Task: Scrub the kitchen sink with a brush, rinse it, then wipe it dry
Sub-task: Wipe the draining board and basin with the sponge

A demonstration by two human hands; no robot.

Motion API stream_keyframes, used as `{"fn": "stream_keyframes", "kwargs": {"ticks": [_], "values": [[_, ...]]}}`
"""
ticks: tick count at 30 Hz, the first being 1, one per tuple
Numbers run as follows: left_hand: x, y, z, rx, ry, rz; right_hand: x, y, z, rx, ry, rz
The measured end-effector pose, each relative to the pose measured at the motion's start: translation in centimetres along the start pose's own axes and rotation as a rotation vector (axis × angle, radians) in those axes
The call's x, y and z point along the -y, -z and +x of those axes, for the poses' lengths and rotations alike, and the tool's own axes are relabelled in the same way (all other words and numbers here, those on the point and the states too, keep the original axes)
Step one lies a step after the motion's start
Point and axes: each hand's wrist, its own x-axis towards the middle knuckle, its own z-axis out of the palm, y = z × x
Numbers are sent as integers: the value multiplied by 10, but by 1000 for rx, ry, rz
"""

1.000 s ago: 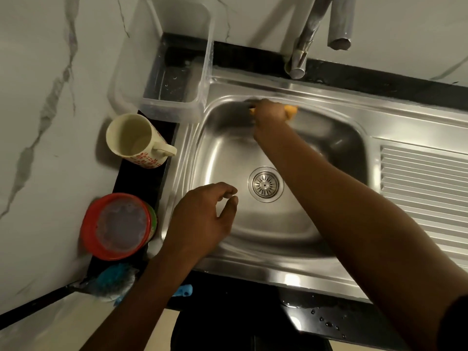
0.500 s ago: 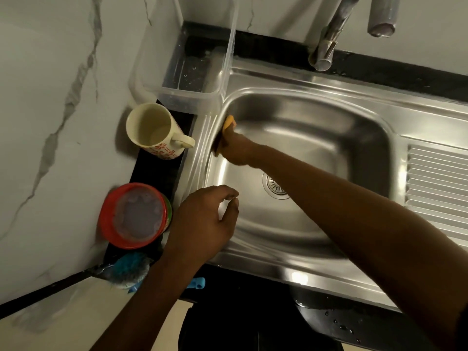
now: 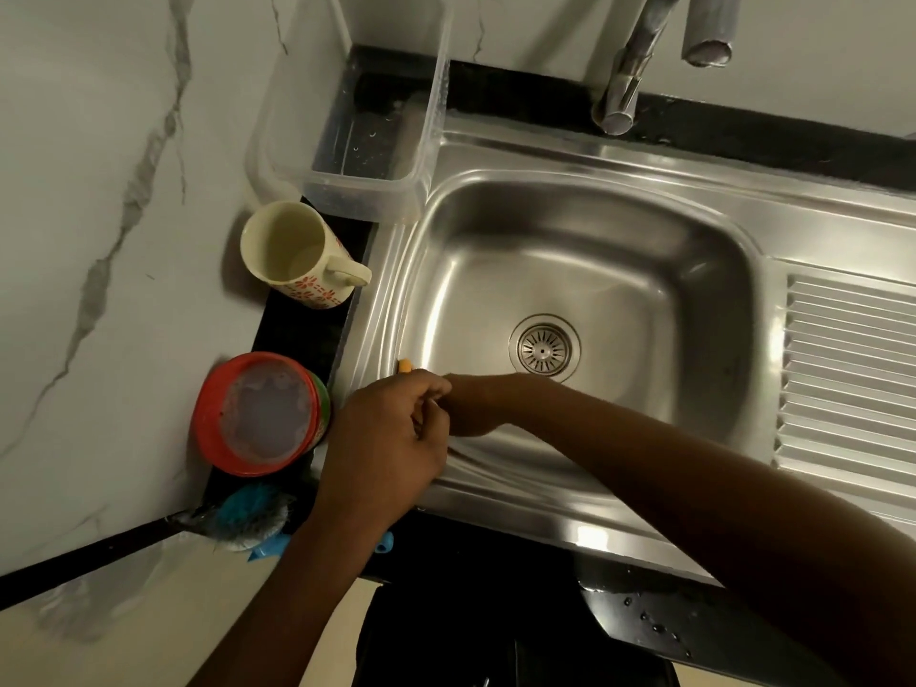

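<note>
The stainless steel sink [image 3: 570, 250] fills most of the view, with its ribbed drainboard [image 3: 852, 369] to the right and its round drain strainer [image 3: 543, 347] in the basin floor. A clear plastic container [image 3: 367, 131] stands at the sink's back left corner, and the tap [image 3: 629, 66] rises behind the basin. On the black counter to the left stand a cream mug [image 3: 297, 255] with a red flower pattern and a red-rimmed tub [image 3: 262, 414].

The right hand [image 3: 471, 404] reaches across to the basin's near left wall, closed on an orange scrubbing item [image 3: 405, 365]; only its tip shows past the fingers. The left hand [image 3: 386, 438] hovers just in front, fingers loosely curled and holding nothing, partly hiding the right hand. A blue brush [image 3: 248, 518] lies on the counter's near corner, beside the left forearm. No writing is readable.
</note>
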Motion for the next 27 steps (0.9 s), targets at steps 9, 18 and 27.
{"fn": "stream_keyframes", "kwargs": {"ticks": [9, 18, 27], "values": [[1, 1, 11, 17, -28, 0, -50, 31, -40, 80, -95, 415], [12, 2, 9, 4, -19, -10, -99, 57, 13, -967, -301, 490], [12, 0, 4, 17, -2, -28, -100, 3, 91, -754, -124, 56]]}}
